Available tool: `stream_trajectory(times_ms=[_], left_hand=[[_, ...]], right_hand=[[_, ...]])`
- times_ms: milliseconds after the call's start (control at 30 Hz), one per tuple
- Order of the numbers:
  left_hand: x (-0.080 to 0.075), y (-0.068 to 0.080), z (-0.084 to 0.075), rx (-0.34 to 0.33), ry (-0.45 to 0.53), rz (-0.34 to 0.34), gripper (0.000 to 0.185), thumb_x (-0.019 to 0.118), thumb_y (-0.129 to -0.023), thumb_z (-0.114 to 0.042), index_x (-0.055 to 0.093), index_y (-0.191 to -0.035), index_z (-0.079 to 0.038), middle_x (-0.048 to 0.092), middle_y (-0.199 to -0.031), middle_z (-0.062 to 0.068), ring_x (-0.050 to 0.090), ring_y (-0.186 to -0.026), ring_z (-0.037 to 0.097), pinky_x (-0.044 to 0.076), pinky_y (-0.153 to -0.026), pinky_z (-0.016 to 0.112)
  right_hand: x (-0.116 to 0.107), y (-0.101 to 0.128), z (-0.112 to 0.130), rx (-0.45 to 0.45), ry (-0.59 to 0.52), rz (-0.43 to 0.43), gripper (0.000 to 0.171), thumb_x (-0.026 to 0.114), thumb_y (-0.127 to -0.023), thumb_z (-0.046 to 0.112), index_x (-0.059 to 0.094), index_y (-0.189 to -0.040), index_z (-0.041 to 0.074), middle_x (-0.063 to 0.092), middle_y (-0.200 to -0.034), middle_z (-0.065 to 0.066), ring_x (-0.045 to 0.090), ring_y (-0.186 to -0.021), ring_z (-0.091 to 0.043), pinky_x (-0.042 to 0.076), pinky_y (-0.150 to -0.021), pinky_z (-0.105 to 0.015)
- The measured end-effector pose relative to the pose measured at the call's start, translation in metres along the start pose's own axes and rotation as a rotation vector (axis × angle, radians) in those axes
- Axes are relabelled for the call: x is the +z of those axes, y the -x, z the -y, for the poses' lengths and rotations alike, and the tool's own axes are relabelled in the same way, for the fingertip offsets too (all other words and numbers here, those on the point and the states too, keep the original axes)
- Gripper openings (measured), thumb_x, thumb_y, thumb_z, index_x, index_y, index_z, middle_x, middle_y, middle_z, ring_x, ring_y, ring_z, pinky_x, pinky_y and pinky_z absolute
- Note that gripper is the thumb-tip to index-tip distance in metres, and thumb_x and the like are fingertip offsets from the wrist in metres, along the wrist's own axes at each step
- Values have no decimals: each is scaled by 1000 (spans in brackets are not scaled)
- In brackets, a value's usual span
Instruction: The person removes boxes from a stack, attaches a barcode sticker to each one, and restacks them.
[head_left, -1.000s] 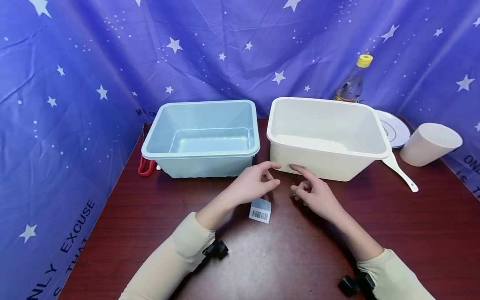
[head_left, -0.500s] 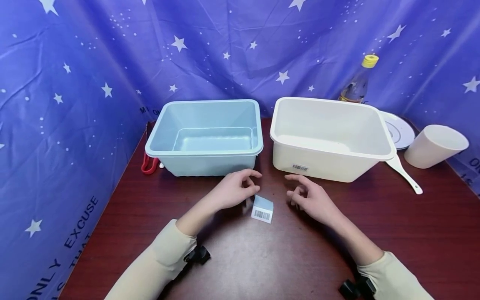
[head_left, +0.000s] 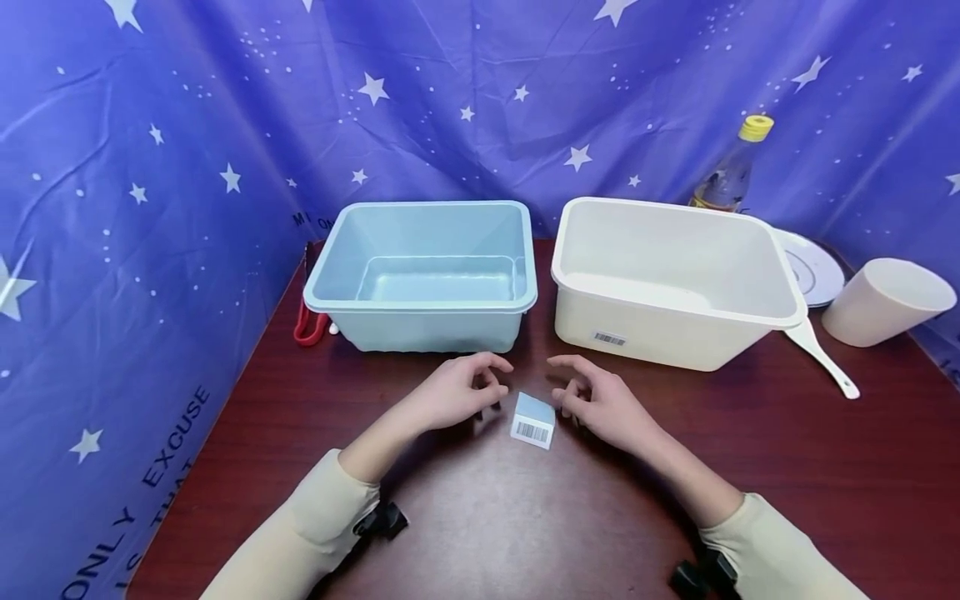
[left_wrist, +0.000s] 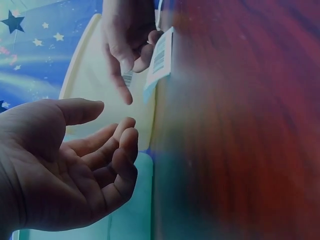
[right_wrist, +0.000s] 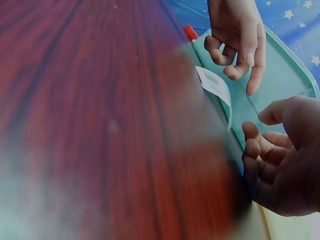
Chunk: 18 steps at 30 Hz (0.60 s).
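Left of centre in the head view, the left hand hovers with fingers loosely curled, grasping nothing; at centre, on the dark red table, lies the small white box, barcode face toward the camera, apart from both hands so far as can be told; right of centre, the right hand is likewise relaxed and empty. Behind stand the blue tub and the cream tub. The box looks light and stiff, probably thin card, easily crushed; a gentle pinch across its two side faces appears best.
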<state>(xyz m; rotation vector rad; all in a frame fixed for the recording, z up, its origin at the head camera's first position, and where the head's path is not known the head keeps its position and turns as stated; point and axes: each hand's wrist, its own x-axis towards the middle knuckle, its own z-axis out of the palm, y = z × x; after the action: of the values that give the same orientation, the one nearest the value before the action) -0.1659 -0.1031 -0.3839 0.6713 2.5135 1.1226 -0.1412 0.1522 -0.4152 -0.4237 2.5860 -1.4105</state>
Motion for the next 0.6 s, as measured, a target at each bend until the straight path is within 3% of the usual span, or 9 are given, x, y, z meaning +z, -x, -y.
stream_trajectory(times_ms=[233, 500, 600], left_hand=[[3, 2, 5, -1, 91, 48, 28, 65, -97, -14, 64, -125, -8, 71, -88, 4, 69, -71, 20, 51, -72, 30], [10, 2, 7, -33, 242, 209, 26, 59, -101, -10, 64, -127, -10, 68, -100, 7, 62, -69, 19, 52, -57, 31], [11, 2, 7, -33, 261, 254, 25, 57, -102, -10, 66, -126, -7, 66, -93, 7, 58, -66, 18, 48, -55, 28]], right_hand=[[9, -4, 2, -27, 6, 10, 41, 65, -97, 8, 57, -137, 13, 61, -67, -3, 56, -55, -17, 49, -54, -30], [10, -4, 2, -16, 14, 15, 41, 65, -97, 9, 57, -137, 14, 61, -69, -2, 55, -56, -17, 47, -53, -29], [10, -4, 2, -12, 23, 25, 42, 65, -97, 9, 57, -138, 14, 61, -69, -2, 55, -56, -17, 47, -53, -29]])
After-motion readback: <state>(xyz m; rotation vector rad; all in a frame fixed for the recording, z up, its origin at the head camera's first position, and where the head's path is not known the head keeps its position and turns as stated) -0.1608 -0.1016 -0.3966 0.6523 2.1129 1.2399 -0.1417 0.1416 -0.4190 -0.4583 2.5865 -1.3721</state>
